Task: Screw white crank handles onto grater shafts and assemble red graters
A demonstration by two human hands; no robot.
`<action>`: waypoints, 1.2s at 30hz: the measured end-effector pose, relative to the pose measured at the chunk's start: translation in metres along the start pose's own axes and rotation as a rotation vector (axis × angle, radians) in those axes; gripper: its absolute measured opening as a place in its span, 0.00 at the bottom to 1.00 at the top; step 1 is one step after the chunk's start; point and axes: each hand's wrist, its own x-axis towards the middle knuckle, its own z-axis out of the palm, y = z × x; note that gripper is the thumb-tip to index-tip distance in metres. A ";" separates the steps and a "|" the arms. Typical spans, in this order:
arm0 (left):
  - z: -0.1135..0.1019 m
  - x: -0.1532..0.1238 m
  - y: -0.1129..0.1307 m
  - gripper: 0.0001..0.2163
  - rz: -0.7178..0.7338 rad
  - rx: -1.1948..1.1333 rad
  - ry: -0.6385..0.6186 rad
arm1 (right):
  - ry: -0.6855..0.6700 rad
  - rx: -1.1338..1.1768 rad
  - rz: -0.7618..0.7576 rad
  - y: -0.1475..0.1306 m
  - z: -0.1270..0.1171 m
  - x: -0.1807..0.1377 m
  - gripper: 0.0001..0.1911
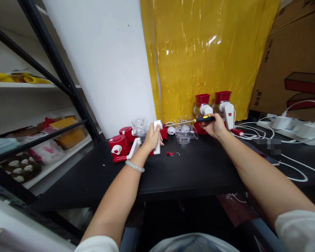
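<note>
My left hand [152, 139] grips a white crank handle [156, 145] with a red end, holding it upright over the black table. In my right hand [217, 126] is a screwdriver [203, 119] with a black and yellow grip. Its long shaft points left, and the tip reaches the top of the crank handle; whether it sits in a screw is too small to tell. Below lie a small red part [170, 153] and tiny screws [177, 154]. Just behind are a clear plastic housing [184, 133] and a white round part [170, 129].
Red grinder bases [120, 145] with a white crank and a clear housing [139, 125] stand at left. Two assembled red-and-white grinders [227, 108] stand back right. White cables and a power strip [291, 124] lie at right, near a dark flat device [262, 154]. A metal shelf [76, 101] rises at left.
</note>
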 end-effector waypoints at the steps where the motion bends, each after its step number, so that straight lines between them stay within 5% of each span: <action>1: 0.000 0.000 0.000 0.25 0.000 0.004 -0.002 | 0.004 -0.011 -0.011 0.000 0.000 0.000 0.14; 4: 0.001 -0.001 0.001 0.23 0.004 0.009 -0.004 | 0.039 -0.050 0.002 0.002 0.000 0.002 0.19; 15: 0.000 0.002 -0.005 0.22 0.005 0.039 -0.015 | 0.090 0.057 0.021 0.012 0.002 0.005 0.12; 24: 0.001 0.003 -0.006 0.25 -0.002 0.036 -0.020 | 0.110 -0.059 -0.033 0.014 0.000 0.004 0.21; 36: 0.001 0.004 -0.012 0.26 0.031 0.054 -0.034 | 0.109 0.051 -0.076 0.011 0.004 0.007 0.09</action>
